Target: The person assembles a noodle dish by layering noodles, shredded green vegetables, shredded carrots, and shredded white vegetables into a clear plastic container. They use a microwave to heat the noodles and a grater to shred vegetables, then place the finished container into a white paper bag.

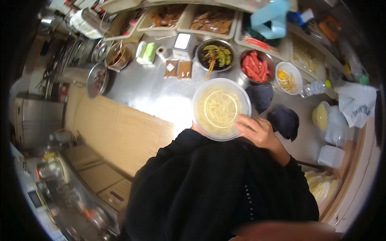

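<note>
Close to my body I hold a round, translucent plastic tub [222, 110] with pale, thin noodle-like strands showing inside. My right hand [259, 131] grips its right edge, fingers on the top rim. At the tub's lower left a bit of my left hand [196, 129] shows, with the rest hidden behind tub and sleeve. Just beyond stands a dark bowl of green peppers [217, 55] with wooden chopsticks [210, 69]. To the right are a metal bowl of red sausages [255, 67] and two dark cloths [284, 121].
A white bowl of yellow and pale strips [288, 78] and a clear bottle [316, 88] stand at right. Food bins [209, 22] line the back. A metal bowl [97, 80] sits at the counter's left edge, and cardboard boxes [108, 186] stand on the floor.
</note>
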The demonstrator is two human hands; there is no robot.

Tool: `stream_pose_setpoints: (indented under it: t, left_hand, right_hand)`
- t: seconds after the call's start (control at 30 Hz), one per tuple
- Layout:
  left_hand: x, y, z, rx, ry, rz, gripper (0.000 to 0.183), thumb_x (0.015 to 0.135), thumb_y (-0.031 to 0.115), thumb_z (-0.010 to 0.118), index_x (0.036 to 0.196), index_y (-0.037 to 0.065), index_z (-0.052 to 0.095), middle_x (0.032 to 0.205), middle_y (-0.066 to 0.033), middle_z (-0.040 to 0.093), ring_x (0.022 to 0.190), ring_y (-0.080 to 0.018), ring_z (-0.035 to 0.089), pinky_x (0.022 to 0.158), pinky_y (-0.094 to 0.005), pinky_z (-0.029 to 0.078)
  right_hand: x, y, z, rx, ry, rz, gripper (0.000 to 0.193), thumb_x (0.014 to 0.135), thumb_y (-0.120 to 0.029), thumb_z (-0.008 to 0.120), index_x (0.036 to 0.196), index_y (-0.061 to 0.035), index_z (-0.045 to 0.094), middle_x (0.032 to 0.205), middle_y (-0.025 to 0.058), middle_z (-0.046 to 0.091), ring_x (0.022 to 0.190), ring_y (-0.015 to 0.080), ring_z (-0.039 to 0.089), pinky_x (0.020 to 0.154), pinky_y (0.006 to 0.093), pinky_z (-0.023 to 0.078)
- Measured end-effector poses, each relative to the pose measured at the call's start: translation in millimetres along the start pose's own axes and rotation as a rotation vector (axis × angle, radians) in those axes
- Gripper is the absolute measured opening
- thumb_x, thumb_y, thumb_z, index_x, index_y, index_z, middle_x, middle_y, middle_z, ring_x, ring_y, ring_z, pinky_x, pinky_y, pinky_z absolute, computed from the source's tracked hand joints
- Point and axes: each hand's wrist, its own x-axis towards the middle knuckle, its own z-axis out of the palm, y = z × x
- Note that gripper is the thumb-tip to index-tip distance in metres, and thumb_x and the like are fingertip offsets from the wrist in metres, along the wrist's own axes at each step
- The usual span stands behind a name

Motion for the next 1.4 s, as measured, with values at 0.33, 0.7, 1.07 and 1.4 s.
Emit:
stream_pose_setpoints:
  t: [0.33,0.7,1.07,1.4]
  left_hand:
    - [-124.5,57.2,-26.6,0.289,0.340,0.558,0.065,0.095,0.057,0.032,0.138,0.011,0.043,0.137,-0.0119,0.050,0.123,-0.0302,0.049,0.104,-0.0445,0.040]
    - [-189.8,133.9,-45.8,0.121,0.251,0.767,0.065,0.093,0.059,0.038,0.136,0.011,0.045,0.135,-0.0089,0.050,0.122,-0.0281,0.049,0.104,-0.0430,0.039]
    - [-267.3,229.4,-56.1,-0.050,0.197,0.823,0.071,0.092,0.064,0.036,0.136,0.009,0.047,0.137,-0.0119,0.050,0.126,-0.0299,0.048,0.105,-0.0436,0.038]
    - [-310.2,243.3,-65.6,-0.156,0.173,0.993,0.076,0.090,0.067,0.034,0.138,0.009,0.046,0.139,-0.0121,0.049,0.127,-0.0299,0.046,0.106,-0.0436,0.037]
  right_hand:
    - [78.2,-1.9,88.0,0.241,-0.270,-0.347,0.051,0.071,-0.033,0.074,0.108,-0.0009,0.064,0.113,0.0114,0.061,0.087,0.0212,0.061,0.075,0.0329,0.048]
    - [168.0,-100.6,194.0,0.276,-0.205,-0.382,0.042,0.073,-0.019,0.075,0.106,0.0026,0.062,0.111,0.0174,0.062,0.102,0.0301,0.062,0.084,0.0382,0.050]
    - [223.9,-88.4,242.0,0.536,0.269,0.564,0.016,0.095,-0.010,0.051,0.093,0.0012,0.062,0.087,0.0091,0.066,0.072,0.0160,0.061,0.060,0.0276,0.050]
    - [149.9,112.3,275.9,-0.842,0.178,0.557,0.058,0.083,-0.044,0.067,0.114,0.0043,0.056,0.117,0.0249,0.057,0.101,0.0406,0.059,0.079,0.0496,0.049]
